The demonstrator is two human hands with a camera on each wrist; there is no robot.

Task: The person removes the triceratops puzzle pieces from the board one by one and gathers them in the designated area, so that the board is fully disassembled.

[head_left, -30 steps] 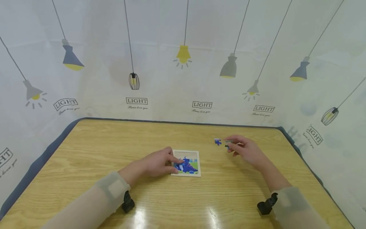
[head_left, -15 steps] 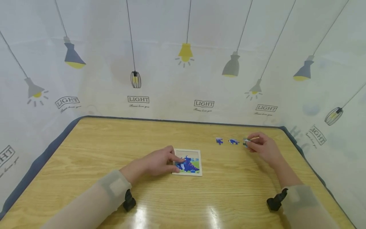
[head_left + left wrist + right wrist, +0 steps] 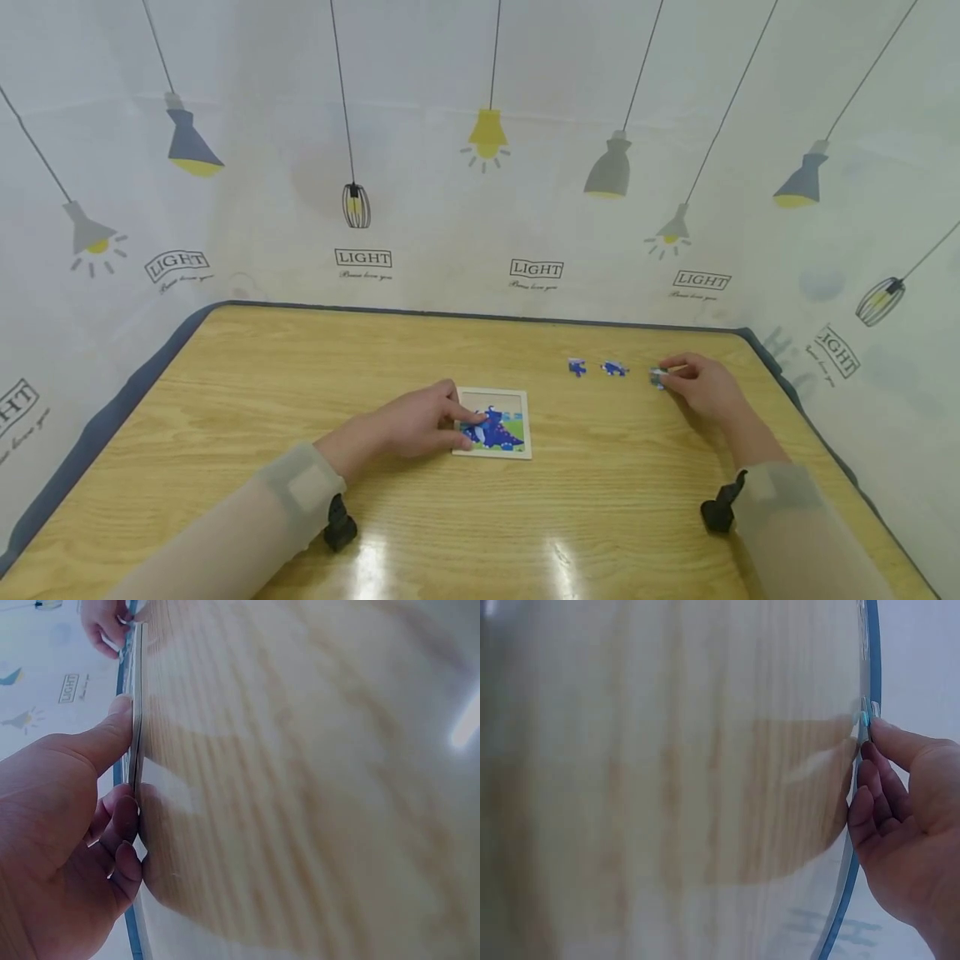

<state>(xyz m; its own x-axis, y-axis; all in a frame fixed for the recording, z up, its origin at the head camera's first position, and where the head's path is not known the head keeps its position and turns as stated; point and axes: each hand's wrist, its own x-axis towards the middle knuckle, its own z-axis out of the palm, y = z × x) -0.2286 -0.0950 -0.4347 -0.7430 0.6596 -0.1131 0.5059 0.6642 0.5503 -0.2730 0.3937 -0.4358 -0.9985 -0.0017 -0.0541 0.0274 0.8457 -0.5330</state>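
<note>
Fingers of the left hand (image 3: pixel 408 425) aren't gripping, just resting on the dinosaur jigsaw tray (image 3: pixel 528 433), index stretched over the picture, thumb at its near left corner, probably so it won't slide. Tray's around mid-table (image 3: pixel 450 533), well in from the far edge. Going right, one loose piece (image 3: pixel 577 367) and a second loose piece (image 3: pixel 615 368) sit apart nearer that edge, likely for easy picking. Toward the far right corner, right hand (image 3: pixel 705 387) has a third piece (image 3: pixel 658 377) pinched thumb-to-index, which suits something that thin.
</note>
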